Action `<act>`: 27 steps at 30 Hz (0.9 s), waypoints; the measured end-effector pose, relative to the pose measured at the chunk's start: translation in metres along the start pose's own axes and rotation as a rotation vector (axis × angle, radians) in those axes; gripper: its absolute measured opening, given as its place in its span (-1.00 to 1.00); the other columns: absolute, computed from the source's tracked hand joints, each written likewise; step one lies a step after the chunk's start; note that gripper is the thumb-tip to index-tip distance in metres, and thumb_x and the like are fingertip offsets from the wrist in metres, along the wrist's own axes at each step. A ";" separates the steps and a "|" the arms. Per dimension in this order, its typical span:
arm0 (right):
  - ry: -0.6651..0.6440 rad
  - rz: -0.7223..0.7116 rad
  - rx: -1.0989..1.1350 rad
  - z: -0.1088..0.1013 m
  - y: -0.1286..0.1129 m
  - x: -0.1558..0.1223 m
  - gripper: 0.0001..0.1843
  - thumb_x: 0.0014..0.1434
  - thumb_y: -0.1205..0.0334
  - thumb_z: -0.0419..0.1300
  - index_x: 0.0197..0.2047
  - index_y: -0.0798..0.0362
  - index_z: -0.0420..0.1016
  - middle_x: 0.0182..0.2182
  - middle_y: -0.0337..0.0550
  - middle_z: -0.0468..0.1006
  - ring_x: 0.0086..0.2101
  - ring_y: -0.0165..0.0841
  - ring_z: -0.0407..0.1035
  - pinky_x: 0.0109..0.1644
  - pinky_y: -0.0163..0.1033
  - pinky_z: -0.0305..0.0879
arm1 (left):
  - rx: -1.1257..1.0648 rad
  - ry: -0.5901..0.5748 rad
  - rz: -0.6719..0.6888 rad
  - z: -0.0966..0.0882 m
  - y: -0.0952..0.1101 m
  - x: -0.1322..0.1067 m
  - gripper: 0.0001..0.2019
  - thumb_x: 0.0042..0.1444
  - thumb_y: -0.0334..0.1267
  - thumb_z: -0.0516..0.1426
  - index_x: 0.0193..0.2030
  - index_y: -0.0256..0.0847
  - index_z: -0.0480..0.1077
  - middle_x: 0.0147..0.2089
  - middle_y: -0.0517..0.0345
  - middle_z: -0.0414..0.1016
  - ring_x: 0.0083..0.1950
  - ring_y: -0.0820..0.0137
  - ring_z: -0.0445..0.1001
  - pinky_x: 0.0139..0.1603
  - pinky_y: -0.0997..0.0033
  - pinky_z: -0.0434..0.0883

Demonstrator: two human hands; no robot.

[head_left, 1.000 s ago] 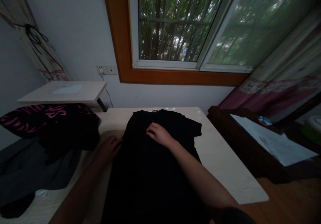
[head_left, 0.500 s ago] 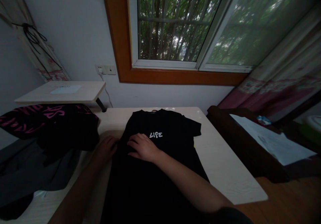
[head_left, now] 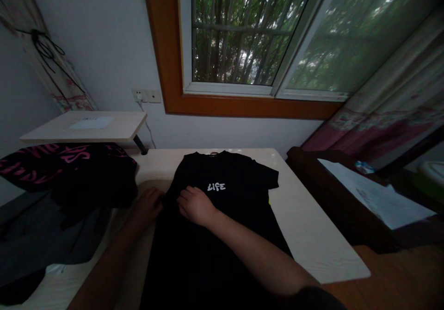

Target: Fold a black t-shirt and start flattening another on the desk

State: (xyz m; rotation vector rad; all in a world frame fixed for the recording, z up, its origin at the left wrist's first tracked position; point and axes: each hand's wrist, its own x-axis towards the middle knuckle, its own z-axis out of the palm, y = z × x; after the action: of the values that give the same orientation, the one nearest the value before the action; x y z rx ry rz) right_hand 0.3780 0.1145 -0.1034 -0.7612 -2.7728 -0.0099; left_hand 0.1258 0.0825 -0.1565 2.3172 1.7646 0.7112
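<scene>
Both hands are placed at the left side of a black short-sleeved T-shirt [head_left: 204, 259], fingers bent. Right hand [head_left: 196, 204] is laid on the shirt front, fingers curled, just below and left of the white chest lettering [head_left: 216, 187]; whether fabric is pinched cannot be told. Left hand [head_left: 147, 206] is set at the shirt's left edge, in shadow; its grip cannot be made out either. T-shirt is spread on a pale wood-grain table [head_left: 322, 240], neckline pointed at the wall, one sleeve [head_left: 267, 176] stretched out to the right. A bit of yellow [head_left: 269, 199] is seen under that sleeve. At left, a black garment with pink lettering [head_left: 97, 176] is heaped with a grey garment [head_left: 72, 236], partly covered by a raised shelf [head_left: 128, 127] bearing a paper label [head_left: 92, 122]. Wall socket [head_left: 146, 96] is occupied by a plug. White sheet [head_left: 374, 194] is seen on a dark brown surface [head_left: 333, 199], right of the table.
</scene>
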 end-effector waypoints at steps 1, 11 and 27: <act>0.006 -0.007 -0.001 -0.002 -0.001 -0.001 -0.90 0.32 0.21 0.18 -0.19 0.04 0.48 -0.21 -0.08 0.51 -0.16 -0.20 0.28 -0.16 -0.12 0.17 | -0.004 -0.001 0.004 0.000 0.000 0.000 -0.77 0.13 -0.39 0.06 -0.10 -0.11 0.41 -0.10 0.06 0.47 0.00 0.20 0.43 0.05 0.19 0.38; -0.016 0.019 0.081 -0.004 0.003 -0.010 -0.87 0.31 0.16 0.22 -0.13 0.01 0.51 -0.17 -0.11 0.52 -0.13 -0.23 0.32 -0.13 -0.16 0.21 | -0.017 -0.014 0.015 -0.008 0.014 0.000 -0.65 0.08 -0.43 0.05 0.00 -0.10 0.41 -0.05 0.05 0.47 0.04 0.18 0.42 0.08 0.16 0.39; 0.196 0.591 0.265 0.007 0.077 -0.034 -0.77 0.32 0.18 0.22 0.03 0.01 0.50 -0.13 -0.05 0.53 -0.09 -0.19 0.36 0.08 -0.09 0.31 | -0.382 0.088 -0.225 -0.002 -0.017 0.092 -0.61 0.27 -0.06 -0.03 0.04 -0.23 0.45 0.04 -0.03 0.53 0.04 0.23 0.52 0.17 0.13 0.42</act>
State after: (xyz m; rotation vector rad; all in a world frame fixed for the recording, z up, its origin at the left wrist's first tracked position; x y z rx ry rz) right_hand 0.4436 0.1643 -0.1237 -1.3792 -2.2114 0.3655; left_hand 0.1283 0.1733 -0.1358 1.8342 1.7084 1.0179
